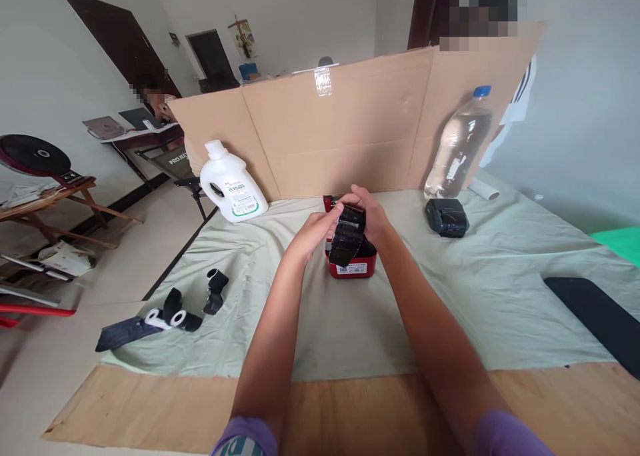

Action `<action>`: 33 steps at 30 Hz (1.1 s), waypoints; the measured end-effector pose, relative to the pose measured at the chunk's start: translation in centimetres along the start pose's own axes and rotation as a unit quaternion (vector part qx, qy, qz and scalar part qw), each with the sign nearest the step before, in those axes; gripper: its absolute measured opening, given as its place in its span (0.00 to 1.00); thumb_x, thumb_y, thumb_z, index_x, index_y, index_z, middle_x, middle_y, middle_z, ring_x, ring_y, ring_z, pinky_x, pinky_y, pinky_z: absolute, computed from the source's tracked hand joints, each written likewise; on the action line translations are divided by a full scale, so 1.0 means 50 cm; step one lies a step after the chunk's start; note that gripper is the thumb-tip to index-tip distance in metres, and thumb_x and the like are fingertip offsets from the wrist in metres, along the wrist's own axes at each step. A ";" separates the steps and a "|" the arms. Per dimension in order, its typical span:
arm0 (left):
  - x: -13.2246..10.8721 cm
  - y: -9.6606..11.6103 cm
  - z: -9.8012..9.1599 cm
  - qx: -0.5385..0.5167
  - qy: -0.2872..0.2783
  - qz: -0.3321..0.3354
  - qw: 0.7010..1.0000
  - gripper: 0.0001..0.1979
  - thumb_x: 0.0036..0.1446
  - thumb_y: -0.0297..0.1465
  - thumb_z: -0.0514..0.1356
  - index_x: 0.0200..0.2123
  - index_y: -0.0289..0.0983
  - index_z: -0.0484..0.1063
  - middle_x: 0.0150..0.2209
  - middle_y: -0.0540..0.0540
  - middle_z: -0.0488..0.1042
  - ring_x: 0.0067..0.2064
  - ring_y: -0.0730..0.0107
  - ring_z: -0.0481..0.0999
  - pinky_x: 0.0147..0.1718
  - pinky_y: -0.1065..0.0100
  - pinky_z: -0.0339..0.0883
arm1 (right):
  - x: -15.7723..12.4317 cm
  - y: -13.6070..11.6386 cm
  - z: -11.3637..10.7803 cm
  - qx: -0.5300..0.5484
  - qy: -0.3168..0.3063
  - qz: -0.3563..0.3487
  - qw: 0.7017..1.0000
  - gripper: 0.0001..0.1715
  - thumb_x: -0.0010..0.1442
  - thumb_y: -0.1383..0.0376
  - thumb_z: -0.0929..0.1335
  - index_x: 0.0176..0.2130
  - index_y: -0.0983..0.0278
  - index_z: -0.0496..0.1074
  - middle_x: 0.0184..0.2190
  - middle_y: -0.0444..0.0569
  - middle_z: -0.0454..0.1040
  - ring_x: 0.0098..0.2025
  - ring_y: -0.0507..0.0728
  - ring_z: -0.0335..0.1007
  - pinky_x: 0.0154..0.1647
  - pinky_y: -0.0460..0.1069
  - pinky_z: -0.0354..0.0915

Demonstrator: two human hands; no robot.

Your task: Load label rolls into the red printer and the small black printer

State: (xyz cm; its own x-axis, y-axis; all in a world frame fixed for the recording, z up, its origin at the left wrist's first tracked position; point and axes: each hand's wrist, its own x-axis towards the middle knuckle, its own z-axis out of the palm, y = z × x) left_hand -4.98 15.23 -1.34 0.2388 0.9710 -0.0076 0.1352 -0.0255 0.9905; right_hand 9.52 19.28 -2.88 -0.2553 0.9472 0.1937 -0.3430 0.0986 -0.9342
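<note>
In front of me, both hands are round a glossy black banded piece [347, 235], which looks like a curved strip or roll; I cannot tell its exact kind. My left hand [320, 228] grips it from the left with the thumb near its top. On the opposite side my right hand [371, 215] has its fingers curled behind the top edge, partly hidden. Right below is a red box [345, 269] with a dark opening and a white label on its front. The black piece hangs over that opening and covers part of it.
Black rolls with white cores [186, 319] lie on the cloth at left. A white detergent bottle [235, 188] and a clear blue-capped bottle [457, 153] stand by the cardboard screen [340, 136]. At right are a small black device [447, 217] and a dark flat slab [595, 316].
</note>
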 end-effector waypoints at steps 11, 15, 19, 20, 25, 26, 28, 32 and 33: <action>0.009 -0.024 -0.005 -0.081 0.037 0.013 0.996 0.22 0.46 0.49 0.69 0.28 0.34 0.77 0.27 0.47 0.77 0.28 0.72 0.71 0.31 0.70 0.60 | -0.008 -0.039 -0.016 -0.227 -0.018 -0.096 0.969 0.19 0.56 0.56 0.70 0.47 0.58 0.78 0.43 0.46 0.78 0.41 0.56 0.71 0.44 0.51 0.67; 0.007 -0.028 0.002 -0.050 0.043 -0.005 0.998 0.22 0.48 0.49 0.68 0.27 0.34 0.75 0.24 0.48 0.74 0.26 0.74 0.68 0.27 0.71 0.57 | -0.020 -0.059 -0.046 -0.358 -0.089 -0.067 0.927 0.17 0.53 0.62 0.72 0.44 0.61 0.79 0.42 0.49 0.78 0.40 0.57 0.71 0.42 0.51 0.66; 0.006 -0.023 0.013 -0.008 0.059 -0.028 0.998 0.19 0.55 0.45 0.64 0.24 0.35 0.70 0.18 0.52 0.64 0.20 0.78 0.60 0.22 0.71 0.48 | -0.023 -0.066 -0.060 -0.394 -0.119 -0.059 0.910 0.23 0.49 0.66 0.73 0.47 0.60 0.79 0.42 0.48 0.79 0.40 0.58 0.72 0.42 0.52 0.67; 0.008 -0.022 0.013 -0.001 0.056 -0.032 0.998 0.18 0.56 0.44 0.63 0.24 0.35 0.69 0.18 0.53 0.63 0.19 0.78 0.58 0.21 0.71 0.47 | -0.021 -0.064 -0.062 -0.392 -0.118 -0.061 0.910 0.22 0.50 0.67 0.73 0.47 0.60 0.79 0.41 0.48 0.80 0.40 0.58 0.72 0.42 0.52 0.67; 0.017 -0.027 -0.014 0.069 0.071 -0.052 0.994 0.15 0.58 0.42 0.61 0.31 0.35 0.71 0.19 0.50 0.70 0.19 0.76 0.59 0.23 0.70 0.54 | -0.004 -0.026 -0.068 -0.441 -0.107 -0.048 0.890 0.20 0.49 0.72 0.70 0.43 0.60 0.80 0.41 0.48 0.81 0.41 0.61 0.74 0.41 0.52 0.67; 0.016 -0.028 -0.024 0.093 0.091 -0.048 0.990 0.16 0.58 0.44 0.60 0.35 0.36 0.72 0.21 0.48 0.73 0.20 0.74 0.61 0.24 0.70 0.57 | -0.001 -0.015 -0.070 -0.464 -0.100 -0.046 0.879 0.20 0.48 0.73 0.69 0.42 0.60 0.80 0.41 0.49 0.81 0.42 0.62 0.74 0.43 0.53 0.66; 0.010 -0.028 -0.045 0.143 0.116 -0.031 0.982 0.20 0.58 0.48 0.59 0.40 0.36 0.72 0.24 0.46 0.78 0.22 0.72 0.64 0.27 0.69 0.59 | 0.004 0.006 -0.072 -0.510 -0.090 -0.033 0.855 0.23 0.46 0.76 0.69 0.41 0.60 0.80 0.43 0.49 0.81 0.45 0.63 0.73 0.46 0.53 0.65; -0.013 -0.021 -0.074 0.231 0.047 0.008 0.972 0.21 0.58 0.50 0.57 0.39 0.38 0.76 0.31 0.46 0.80 0.29 0.68 0.71 0.30 0.68 0.61 | 0.008 0.033 -0.061 -0.602 -0.075 0.011 0.795 0.26 0.47 0.76 0.67 0.45 0.59 0.79 0.47 0.51 0.79 0.50 0.65 0.71 0.50 0.54 0.62; -0.017 -0.021 -0.076 0.246 0.023 0.022 0.969 0.21 0.58 0.49 0.57 0.39 0.38 0.77 0.33 0.46 0.80 0.32 0.67 0.73 0.32 0.68 0.62 | 0.008 0.036 -0.056 -0.625 -0.070 0.014 0.777 0.26 0.49 0.76 0.67 0.46 0.59 0.78 0.48 0.52 0.79 0.51 0.65 0.70 0.51 0.55 0.61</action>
State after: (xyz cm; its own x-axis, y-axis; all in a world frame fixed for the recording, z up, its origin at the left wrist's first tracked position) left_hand -8.98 15.34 -1.83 0.2139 0.9756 0.0505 0.5705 -0.1667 0.8042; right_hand 11.34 20.70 -5.30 -0.3735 0.9203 0.1166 0.7886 0.3812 -0.4825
